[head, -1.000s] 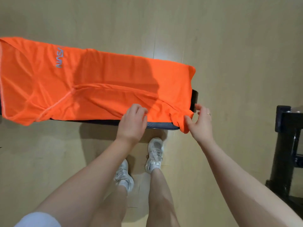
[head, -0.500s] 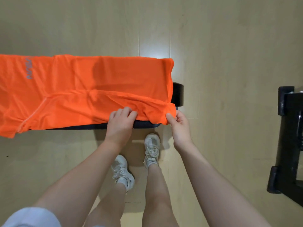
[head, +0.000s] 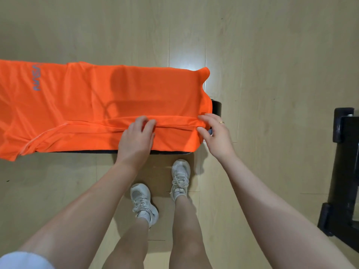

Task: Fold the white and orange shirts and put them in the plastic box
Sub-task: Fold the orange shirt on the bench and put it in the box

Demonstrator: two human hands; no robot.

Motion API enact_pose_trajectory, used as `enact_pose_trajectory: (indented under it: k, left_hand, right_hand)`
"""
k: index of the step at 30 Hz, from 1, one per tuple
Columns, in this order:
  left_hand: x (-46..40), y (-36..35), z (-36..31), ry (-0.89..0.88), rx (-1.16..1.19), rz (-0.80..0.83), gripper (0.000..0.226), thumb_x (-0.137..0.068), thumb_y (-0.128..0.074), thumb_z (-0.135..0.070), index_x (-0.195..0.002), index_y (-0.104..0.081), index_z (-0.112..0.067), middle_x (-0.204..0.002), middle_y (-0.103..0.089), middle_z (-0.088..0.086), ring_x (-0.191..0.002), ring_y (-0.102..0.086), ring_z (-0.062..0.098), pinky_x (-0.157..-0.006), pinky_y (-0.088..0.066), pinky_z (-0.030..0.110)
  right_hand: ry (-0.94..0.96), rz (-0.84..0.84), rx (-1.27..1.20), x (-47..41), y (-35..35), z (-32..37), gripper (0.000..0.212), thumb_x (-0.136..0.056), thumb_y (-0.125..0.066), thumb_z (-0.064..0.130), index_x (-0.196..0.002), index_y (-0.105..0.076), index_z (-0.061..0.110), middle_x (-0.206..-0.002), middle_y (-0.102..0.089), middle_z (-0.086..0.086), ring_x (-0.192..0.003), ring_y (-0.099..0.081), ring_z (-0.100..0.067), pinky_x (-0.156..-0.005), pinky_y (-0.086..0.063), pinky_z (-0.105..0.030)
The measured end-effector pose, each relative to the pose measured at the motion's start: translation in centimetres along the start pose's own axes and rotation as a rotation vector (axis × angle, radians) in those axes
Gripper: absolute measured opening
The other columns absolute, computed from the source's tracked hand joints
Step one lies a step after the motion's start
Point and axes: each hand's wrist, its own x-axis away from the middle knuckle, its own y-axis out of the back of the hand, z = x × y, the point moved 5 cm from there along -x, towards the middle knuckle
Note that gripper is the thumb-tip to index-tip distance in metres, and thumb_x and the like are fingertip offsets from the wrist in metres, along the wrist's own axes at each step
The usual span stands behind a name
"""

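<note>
From the head camera, looking straight down, the orange shirt (head: 101, 105) is lying spread lengthwise across a narrow dark worktop (head: 216, 107), covering nearly all of it and running off the left edge of the view. A grey logo (head: 37, 77) is showing on the cloth at the far left, and a sleeve is hanging over the near edge of the worktop at the lower left. A long fold of fabric is running along the near part of the shirt, turned up towards the middle.

The left hand (head: 137, 137) is resting on that fold with its fingers curled, pinching the folded edge between fingertips and thumb. The right hand (head: 214, 131) is sitting at the shirt's right end, thumb and forefinger closing on the corner of the fold, the other fingers spreading loosely above; a ring is showing on one finger.

Below the worktop, two white sneakers (head: 180, 177) are standing on the pale wooden floor (head: 272, 55). A black frame (head: 345, 171) is standing at the right edge of the view, well apart from the shirt
</note>
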Motion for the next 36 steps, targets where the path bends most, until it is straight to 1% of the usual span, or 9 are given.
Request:
enact_pose_trajectory:
  k: [4, 8, 13, 16, 19, 21, 25, 29, 36]
  left_hand:
    - [-1.1, 0.2, 1.9, 0.192, 0.048, 0.053, 0.025, -0.094, -0.045, -0.022, -0.115, -0.052, -0.011, -0.127, -0.048, 0.010, -0.104, -0.051, 0.034, -0.072, -0.047, 0.043]
    - [-2.2, 1.6, 2.0, 0.004, -0.076, -0.045, 0.026, -0.088, -0.042, -0.021, -0.089, -0.062, -0.005, -0.091, -0.065, 0.014, -0.076, -0.059, 0.036, -0.059, -0.047, 0.042]
    - [-2.9, 3.4, 2.9, -0.095, -0.196, -0.095, 0.028, -0.088, -0.041, -0.025, -0.079, -0.062, -0.009, -0.064, -0.066, 0.009, -0.068, -0.061, 0.032, -0.066, -0.042, 0.038]
    - [-3.3, 3.1, 3.7, -0.033, -0.168, -0.029, 0.036, -0.086, -0.037, -0.035, -0.088, -0.061, -0.009, -0.076, -0.065, 0.013, -0.073, -0.061, 0.034, -0.066, -0.045, 0.041]
    - [-2.5, 2.6, 5.6, 0.061, -0.100, -0.041, 0.030, -0.086, -0.051, -0.029, -0.104, -0.060, -0.007, -0.095, -0.063, 0.017, -0.089, -0.059, 0.037, -0.076, -0.045, 0.044]
    - [-0.9, 2.7, 7.6, 0.118, -0.069, -0.058, 0.028, -0.084, -0.060, -0.020, -0.108, -0.059, -0.006, -0.102, -0.062, 0.017, -0.097, -0.058, 0.037, -0.080, -0.044, 0.045]
    - [3.5, 4.2, 13.5, 0.251, -0.011, -0.069, 0.032, -0.080, -0.062, -0.010, -0.112, -0.059, -0.004, -0.113, -0.060, 0.018, -0.104, -0.056, 0.038, -0.084, -0.044, 0.046]
    - [7.7, 5.6, 19.8, 0.412, 0.065, -0.095, 0.040, -0.076, -0.066, -0.006, -0.115, -0.058, -0.001, -0.117, -0.058, 0.022, -0.106, -0.054, 0.042, -0.088, -0.043, 0.050]
    - [12.5, 5.6, 29.8, 0.697, 0.271, -0.216, 0.062, -0.075, -0.070, -0.011, -0.131, -0.044, -0.002, -0.138, -0.039, 0.025, -0.124, -0.040, 0.041, -0.102, -0.034, 0.049]
  right_hand:
    - [0.013, -0.053, 0.190, -1.0, -0.3, 0.5, 0.015, -0.085, -0.061, 0.017, -0.096, -0.061, 0.007, -0.102, -0.064, -0.009, -0.093, -0.059, -0.030, -0.085, -0.044, -0.038]
    - [0.190, -0.022, 0.378, -1.2, 0.8, 2.2, 0.014, -0.087, -0.052, 0.018, -0.080, -0.058, 0.007, -0.081, -0.064, -0.005, -0.083, -0.057, -0.029, -0.085, -0.038, -0.034]
    - [-0.047, 0.078, -0.077, -2.5, 3.0, 1.7, 0.022, -0.089, -0.049, 0.020, -0.069, -0.052, 0.028, -0.063, -0.050, 0.013, -0.062, -0.047, -0.009, -0.066, -0.040, -0.031]
    - [-0.173, 0.039, 0.308, -3.8, 2.6, 1.4, 0.017, -0.093, -0.046, 0.027, -0.089, -0.061, 0.018, -0.090, -0.065, -0.005, -0.089, -0.059, -0.026, -0.080, -0.044, -0.040]
    - [-0.140, -0.024, 0.664, -3.1, 0.9, 4.2, 0.030, -0.093, -0.043, 0.028, -0.114, -0.055, 0.009, -0.121, -0.055, -0.017, -0.114, -0.046, -0.038, -0.097, -0.033, -0.043]
    - [0.105, -0.019, 0.611, -1.5, -1.8, 8.2, 0.027, -0.089, -0.044, 0.022, -0.108, -0.059, 0.010, -0.116, -0.057, -0.015, -0.108, -0.050, -0.037, -0.095, -0.035, -0.042]
    - [0.346, 0.278, 0.440, 1.8, -10.6, 14.5, 0.022, -0.084, -0.046, 0.017, -0.097, -0.063, 0.010, -0.104, -0.060, -0.012, -0.097, -0.054, -0.036, -0.085, -0.042, -0.040]
    - [0.444, 0.408, 0.473, 2.8, -18.2, 19.1, 0.023, -0.087, -0.048, 0.011, -0.105, -0.062, 0.008, -0.113, -0.059, -0.013, -0.103, -0.052, -0.037, -0.088, -0.040, -0.040]
    - [0.471, 0.345, 0.651, 1.7, -27.8, 23.6, 0.040, -0.086, -0.048, 0.009, -0.126, -0.052, 0.016, -0.136, -0.048, -0.011, -0.124, -0.041, -0.033, -0.100, -0.031, -0.040]
